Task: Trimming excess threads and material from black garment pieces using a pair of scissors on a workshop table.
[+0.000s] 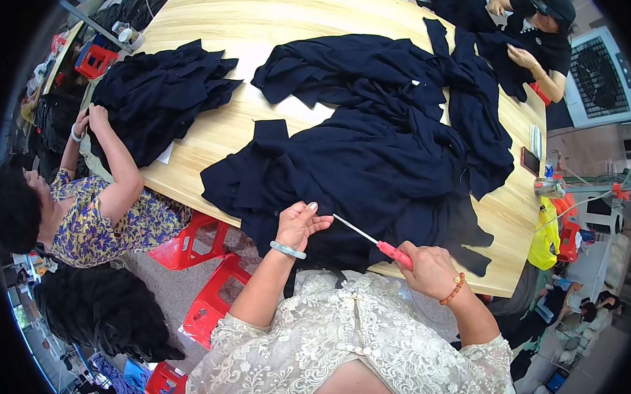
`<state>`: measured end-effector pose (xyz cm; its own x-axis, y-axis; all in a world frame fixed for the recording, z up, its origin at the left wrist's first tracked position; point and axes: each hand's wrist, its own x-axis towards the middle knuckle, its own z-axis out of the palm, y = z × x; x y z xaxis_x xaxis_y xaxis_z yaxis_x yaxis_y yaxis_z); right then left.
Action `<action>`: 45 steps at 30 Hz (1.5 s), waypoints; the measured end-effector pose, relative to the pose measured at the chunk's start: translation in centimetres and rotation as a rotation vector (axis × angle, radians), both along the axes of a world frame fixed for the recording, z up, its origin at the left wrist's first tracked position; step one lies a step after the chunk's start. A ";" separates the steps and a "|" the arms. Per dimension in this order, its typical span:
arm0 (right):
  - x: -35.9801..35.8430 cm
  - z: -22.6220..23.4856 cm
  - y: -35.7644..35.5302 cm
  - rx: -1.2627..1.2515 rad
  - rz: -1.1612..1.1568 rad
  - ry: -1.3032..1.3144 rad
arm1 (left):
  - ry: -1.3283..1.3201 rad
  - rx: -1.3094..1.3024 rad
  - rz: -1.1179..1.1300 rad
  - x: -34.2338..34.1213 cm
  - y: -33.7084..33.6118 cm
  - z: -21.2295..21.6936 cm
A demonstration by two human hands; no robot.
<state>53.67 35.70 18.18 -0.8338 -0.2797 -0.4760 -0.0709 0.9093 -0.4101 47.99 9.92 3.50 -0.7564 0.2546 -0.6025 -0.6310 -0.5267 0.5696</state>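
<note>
My right hand (431, 269) is closed round the pink-red handle of a screwdriver-like tool (363, 231). Its thin metal shaft points up and left, and its exact tip shape is too small to tell. Close to that tip is my left hand (302, 224), its thumb and fingers apart, with nothing visible in it. Under and beyond both hands lies a big heap of dark navy knitted fabric (370, 152), spread in loose folds on a wooden table (195, 19). A pale bangle (287, 250) circles my left wrist; a beaded bracelet (453, 289) is on my right.
At the left a person (91, 214) handles another navy pile (163, 98); a person in a cap (544, 39) holds dark fabric at the far right. Red stools (211, 307) and a black heap (102, 312) stand left. A phone (530, 161) and jar (549, 187) lie rightward.
</note>
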 end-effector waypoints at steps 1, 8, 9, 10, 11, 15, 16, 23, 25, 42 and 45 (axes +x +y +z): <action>0.0 -0.1 0.0 0.017 0.005 -0.002 | -0.003 0.002 0.000 0.1 -0.1 -0.2; -0.6 -0.4 -1.1 0.024 0.054 0.012 | 0.030 0.056 0.014 0.6 -0.5 -0.9; -0.6 -0.5 -1.2 0.024 0.053 0.012 | 0.043 0.078 0.022 0.7 -0.5 -0.9; -0.7 -0.6 -1.4 0.020 0.061 0.029 | 0.043 0.076 0.022 0.8 -0.5 -1.0; -0.8 -0.6 -1.4 0.016 0.069 0.046 | 0.039 0.091 0.024 0.8 -0.5 -1.0; -0.9 -0.6 -1.5 0.009 0.061 0.036 | -0.007 0.105 0.072 0.5 -0.4 0.5; -0.9 -0.7 -1.5 0.041 0.062 0.032 | -0.006 0.104 0.071 0.5 -0.5 0.4; -1.4 -0.8 -1.5 0.020 0.031 0.026 | -0.043 0.186 0.099 0.5 -1.0 0.2; -1.6 -0.7 -1.4 0.026 0.034 0.032 | -0.058 0.182 0.104 0.3 -1.0 0.4; -5.5 -7.0 1.0 -0.486 -0.204 0.199 | 0.300 -0.031 0.115 -6.0 -0.1 2.9; -7.0 -10.4 4.0 -0.279 -0.368 0.251 | 0.540 -0.394 -0.042 -7.1 -0.3 2.9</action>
<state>46.65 39.69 7.82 -0.9795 -0.0342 -0.1986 0.1059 0.7509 -0.6519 40.88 9.60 6.43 -0.9720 0.1291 -0.1961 -0.2188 -0.1954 0.9560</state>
